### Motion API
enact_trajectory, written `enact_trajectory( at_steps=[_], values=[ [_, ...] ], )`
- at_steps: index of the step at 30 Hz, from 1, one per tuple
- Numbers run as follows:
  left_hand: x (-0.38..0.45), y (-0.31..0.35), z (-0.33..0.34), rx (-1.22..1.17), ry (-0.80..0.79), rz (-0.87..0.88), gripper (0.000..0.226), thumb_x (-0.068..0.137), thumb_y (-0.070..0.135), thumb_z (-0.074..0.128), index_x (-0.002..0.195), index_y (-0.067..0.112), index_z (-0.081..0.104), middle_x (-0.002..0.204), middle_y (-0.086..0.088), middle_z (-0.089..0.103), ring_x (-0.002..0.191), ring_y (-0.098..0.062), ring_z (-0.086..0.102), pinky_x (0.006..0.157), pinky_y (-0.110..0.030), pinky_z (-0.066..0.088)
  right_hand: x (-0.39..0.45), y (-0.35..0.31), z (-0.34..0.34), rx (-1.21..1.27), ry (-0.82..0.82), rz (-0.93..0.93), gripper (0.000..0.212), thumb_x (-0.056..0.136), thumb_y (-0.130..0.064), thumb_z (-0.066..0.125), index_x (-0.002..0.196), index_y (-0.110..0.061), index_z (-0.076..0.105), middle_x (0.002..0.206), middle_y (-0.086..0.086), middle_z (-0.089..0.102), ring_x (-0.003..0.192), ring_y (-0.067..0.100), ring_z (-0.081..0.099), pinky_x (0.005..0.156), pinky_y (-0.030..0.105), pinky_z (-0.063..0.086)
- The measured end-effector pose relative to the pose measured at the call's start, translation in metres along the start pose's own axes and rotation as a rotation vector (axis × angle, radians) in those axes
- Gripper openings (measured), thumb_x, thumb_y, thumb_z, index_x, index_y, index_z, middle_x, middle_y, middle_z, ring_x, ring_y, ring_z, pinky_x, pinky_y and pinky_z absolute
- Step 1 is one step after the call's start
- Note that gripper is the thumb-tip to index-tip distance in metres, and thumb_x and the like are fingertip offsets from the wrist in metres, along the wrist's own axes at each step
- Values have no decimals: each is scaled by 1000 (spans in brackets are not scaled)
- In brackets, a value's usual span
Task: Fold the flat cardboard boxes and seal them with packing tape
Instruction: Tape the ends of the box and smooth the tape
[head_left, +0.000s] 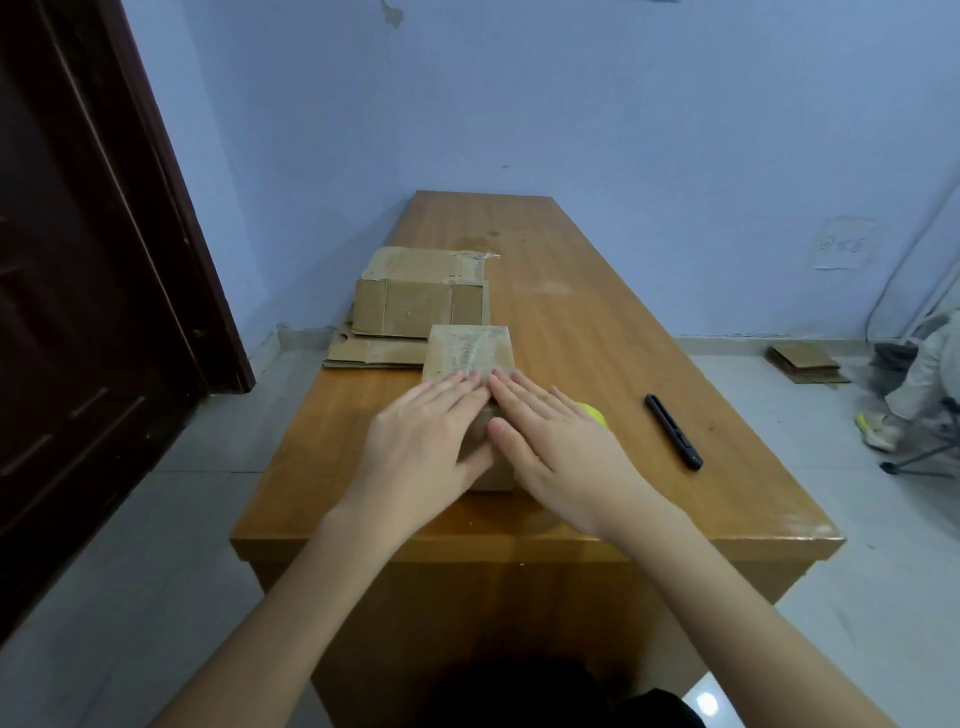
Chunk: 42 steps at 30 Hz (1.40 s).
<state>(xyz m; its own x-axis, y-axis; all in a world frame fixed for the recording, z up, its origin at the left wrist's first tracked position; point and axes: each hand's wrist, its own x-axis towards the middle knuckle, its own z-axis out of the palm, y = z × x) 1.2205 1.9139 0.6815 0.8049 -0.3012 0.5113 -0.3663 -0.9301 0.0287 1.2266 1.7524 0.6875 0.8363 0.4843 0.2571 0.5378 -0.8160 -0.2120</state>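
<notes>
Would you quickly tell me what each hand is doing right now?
Left hand: open, fingers flat on the box.
Right hand: open, pressing flat on the box.

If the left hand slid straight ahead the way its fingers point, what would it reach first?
The left hand lies flat on the folded box, fingers aimed up and slightly right. Sliding on, it would cross the box's top and taped seam. Past the far edge, bare table seems next; the flat cardboard stack probably sits just left of that line.

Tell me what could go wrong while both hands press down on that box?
1. The left hand and right hand press flat on the folded box; uneven pressure might wrinkle the tape strip on top.
2. The yellow object sits half hidden beside the right hand and could get knocked.
3. The flat cardboard stack overhangs the table edge and might slide off.
</notes>
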Motion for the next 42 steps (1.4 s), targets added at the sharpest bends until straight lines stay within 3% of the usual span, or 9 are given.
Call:
enact_trajectory(
  at_steps=[5,8,11,13,17,20,26,35,42],
  values=[
    [4,5,-8,110,-46,28,58,86,67,39,134,37,51,130,5,59,120,-13,55,93,-27,44,-17,40,-9,86,123,227,77,87,-62,45,150,-23,24,151,-6,35,138,13,33,113,38,30],
    [15,13,-8,173,-79,98,56,85,62,46,127,25,50,118,-3,55,110,-22,52,87,-31,40,-18,62,0,516,122,418,63,77,-69,54,119,-22,57,112,-7,61,108,11,55,92,35,45],
    [20,23,2,157,-129,156,53,78,51,61,109,9,51,116,-15,54,117,-35,50,99,-39,39,-15,72,19,968,206,410,62,83,-60,60,71,0,50,68,-1,49,71,13,49,69,30,36],
    [18,22,11,142,-130,167,59,76,47,67,112,2,54,134,-20,50,132,-35,41,110,-40,29,-14,68,26,1106,295,378,42,88,-37,62,60,-9,51,60,-3,49,63,9,50,65,23,40],
    [16,14,11,175,-134,173,80,84,55,51,141,0,36,145,-17,41,136,-26,37,112,-36,19,-10,65,31,1226,441,350,38,83,-29,62,54,-17,42,56,-2,33,56,15,35,51,23,30],
    [16,12,8,211,-188,161,73,88,52,30,138,1,43,141,-15,48,131,-24,45,109,-36,24,-3,68,25,1128,491,290,41,76,-35,60,54,-16,31,53,-7,24,49,11,24,50,28,19],
    [22,12,12,209,-83,240,47,90,22,35,125,0,58,127,-14,60,118,-21,58,102,-33,36,0,82,4,879,466,226,42,79,-33,48,56,-3,27,57,3,23,56,20,24,55,32,21],
    [18,9,6,132,-148,205,51,103,27,26,150,11,11,157,-5,11,145,-14,11,110,-24,-5,-9,98,-7,143,278,154,31,80,-31,38,60,-10,48,45,0,33,44,15,27,46,27,20],
    [22,7,1,110,-246,150,54,104,30,22,150,13,1,159,-3,0,146,-11,1,108,-21,-7,5,83,-16,-287,52,209,33,95,-36,38,71,-16,48,53,-1,40,54,21,40,47,27,22]
  ],
)
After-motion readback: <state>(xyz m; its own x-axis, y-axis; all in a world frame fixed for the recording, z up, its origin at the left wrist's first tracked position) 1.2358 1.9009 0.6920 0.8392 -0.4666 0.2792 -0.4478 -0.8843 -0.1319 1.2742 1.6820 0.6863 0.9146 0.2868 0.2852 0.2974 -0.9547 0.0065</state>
